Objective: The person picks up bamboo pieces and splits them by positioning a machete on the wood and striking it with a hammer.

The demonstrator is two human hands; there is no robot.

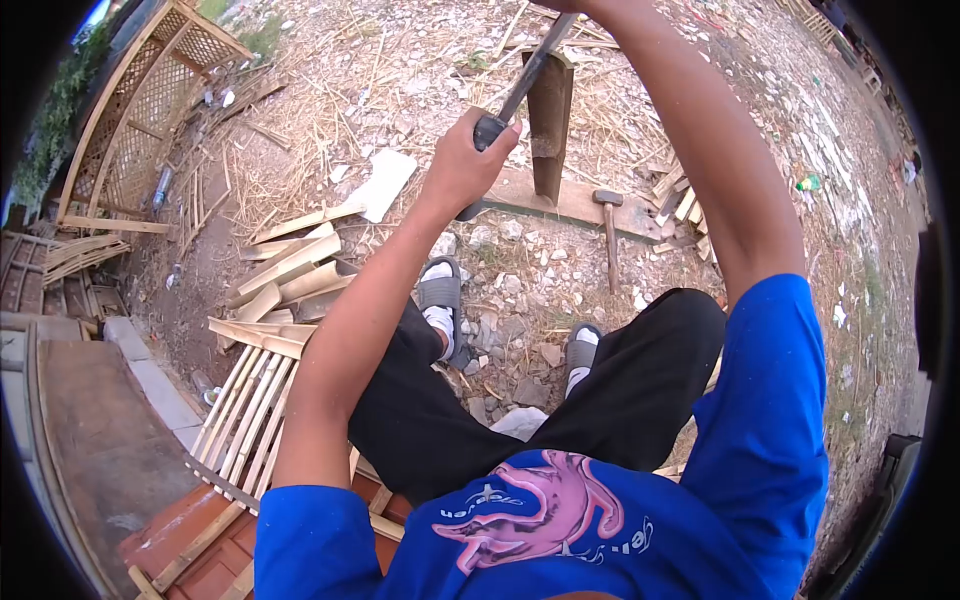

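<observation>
My left hand [468,165] is closed round the black handle of a long machete [540,68]. The dark blade slants up and right, across the top of an upright split bamboo piece [548,125]. At the upper frame edge my right hand [580,5] is at the blade's far end, seemingly gripping it, though most of its fingers are cut off from view. Beneath the bamboo lies a flat wooden board [622,214] on the ground. A hammer [610,235] rests with its head on that board and its handle toward me.
Split bamboo pieces [290,268] are piled left of my feet, beside a bamboo slat frame [245,415]. More cut pieces [688,205] lie right of the board. A white sheet [386,185] sits on the stony, straw-strewn ground. A lattice panel [130,140] leans at far left.
</observation>
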